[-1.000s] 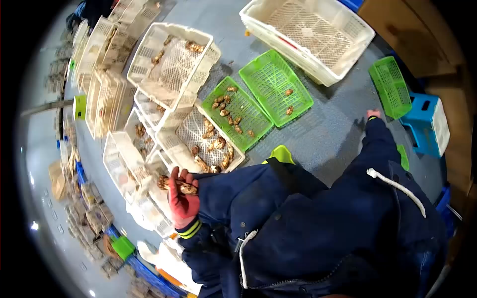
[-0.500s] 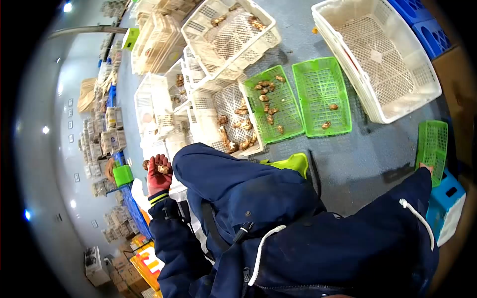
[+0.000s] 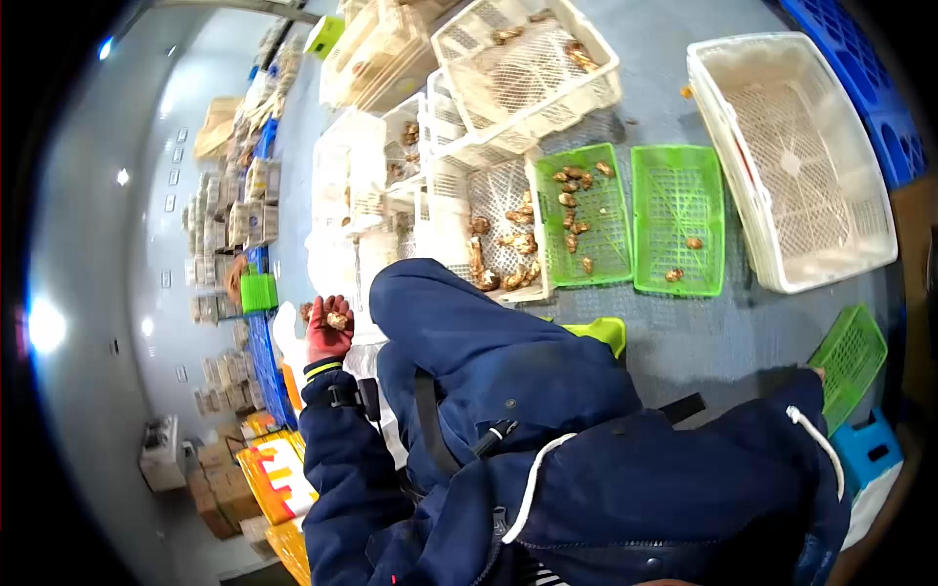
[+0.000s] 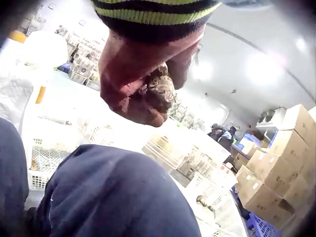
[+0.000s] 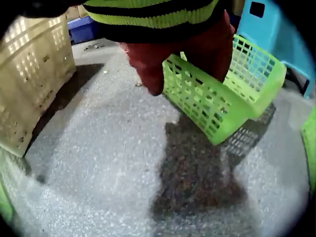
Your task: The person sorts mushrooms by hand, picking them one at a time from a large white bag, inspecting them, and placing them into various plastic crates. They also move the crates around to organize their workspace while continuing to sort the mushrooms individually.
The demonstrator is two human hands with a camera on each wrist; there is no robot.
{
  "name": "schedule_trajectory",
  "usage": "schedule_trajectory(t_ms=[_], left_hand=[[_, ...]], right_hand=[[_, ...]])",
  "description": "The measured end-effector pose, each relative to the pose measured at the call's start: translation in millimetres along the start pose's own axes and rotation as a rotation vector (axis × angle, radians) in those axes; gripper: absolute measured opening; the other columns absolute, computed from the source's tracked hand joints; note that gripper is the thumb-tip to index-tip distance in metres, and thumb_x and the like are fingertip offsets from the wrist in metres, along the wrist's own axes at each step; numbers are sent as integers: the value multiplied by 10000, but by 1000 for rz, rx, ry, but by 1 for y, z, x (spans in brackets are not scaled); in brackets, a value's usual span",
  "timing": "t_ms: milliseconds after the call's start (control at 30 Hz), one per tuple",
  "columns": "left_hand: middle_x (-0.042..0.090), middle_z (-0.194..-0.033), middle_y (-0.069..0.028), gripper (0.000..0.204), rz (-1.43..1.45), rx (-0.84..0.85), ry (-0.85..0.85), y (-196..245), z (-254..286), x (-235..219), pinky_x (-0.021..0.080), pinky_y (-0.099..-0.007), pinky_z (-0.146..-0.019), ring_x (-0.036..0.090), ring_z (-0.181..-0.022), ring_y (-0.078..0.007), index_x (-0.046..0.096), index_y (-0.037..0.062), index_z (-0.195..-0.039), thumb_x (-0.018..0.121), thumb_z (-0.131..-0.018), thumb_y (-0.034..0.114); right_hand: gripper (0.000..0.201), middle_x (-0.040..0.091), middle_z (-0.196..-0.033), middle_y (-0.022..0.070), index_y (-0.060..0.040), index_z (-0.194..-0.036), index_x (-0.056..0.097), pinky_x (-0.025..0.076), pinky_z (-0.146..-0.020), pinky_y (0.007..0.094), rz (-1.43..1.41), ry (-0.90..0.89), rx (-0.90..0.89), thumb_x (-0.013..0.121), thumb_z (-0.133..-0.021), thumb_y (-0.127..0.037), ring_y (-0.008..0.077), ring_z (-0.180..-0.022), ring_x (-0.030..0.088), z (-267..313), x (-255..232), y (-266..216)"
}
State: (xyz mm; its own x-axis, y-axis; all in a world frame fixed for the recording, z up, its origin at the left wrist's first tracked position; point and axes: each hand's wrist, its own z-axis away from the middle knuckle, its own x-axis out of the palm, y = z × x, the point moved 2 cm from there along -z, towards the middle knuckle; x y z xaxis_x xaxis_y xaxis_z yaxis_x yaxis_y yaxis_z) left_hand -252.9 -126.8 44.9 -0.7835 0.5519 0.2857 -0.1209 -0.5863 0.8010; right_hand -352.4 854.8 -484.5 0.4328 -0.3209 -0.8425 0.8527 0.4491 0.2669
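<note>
In the head view my left hand (image 3: pixel 330 342), in a red glove, holds a brown-and-pale mushroom (image 3: pixel 336 320) off to the left of my knee. The left wrist view shows its scaly stem (image 4: pixel 161 91) between the curled fingers of that hand (image 4: pixel 126 74), with part of it hidden. My right hand (image 5: pixel 197 57) grips a small green basket (image 5: pixel 210 108) by its side wall, the fingers partly hidden behind the mesh. That basket stands tilted over the floor, beside a blue stool (image 3: pixel 870 451).
Several mushrooms lie in a white crate (image 3: pixel 459 195) and a green basket (image 3: pixel 611 249) before me; another green basket (image 3: pixel 679 195) holds two pieces. White crates (image 3: pixel 703 68) stand stacked at right. An upper white crate (image 3: pixel 528 122) sits at the back.
My right hand has reached the small green basket, taken hold of it and tilted it, shifting it from the stool. My left hand keeps the mushroom. The head view has swung round.
</note>
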Motion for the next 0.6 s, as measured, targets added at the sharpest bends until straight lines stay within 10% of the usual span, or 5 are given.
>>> schedule_trajectory(t_ms=[400,600], left_hand=[[559,-1105,-56,311,169,237,86,15,16,-87,460,-361,-817,544,-985,-198,510,101,-1079,576,-852,303],[418,-1263,-85,426,258,434,94,22,47,-142,404,-398,-909,424,-1141,-246,446,170,-1210,597,-837,309]], right_hand=[[436,622,-941,169,-93,-979,610,444,-785,434,-503,511,235,568,-728,-447,352,-882,587,45,-92,15],[484,620,-1006,132,-150,-1103,581,438,-789,431,-857,727,-152,487,-785,-502,343,-914,578,136,-265,-61]])
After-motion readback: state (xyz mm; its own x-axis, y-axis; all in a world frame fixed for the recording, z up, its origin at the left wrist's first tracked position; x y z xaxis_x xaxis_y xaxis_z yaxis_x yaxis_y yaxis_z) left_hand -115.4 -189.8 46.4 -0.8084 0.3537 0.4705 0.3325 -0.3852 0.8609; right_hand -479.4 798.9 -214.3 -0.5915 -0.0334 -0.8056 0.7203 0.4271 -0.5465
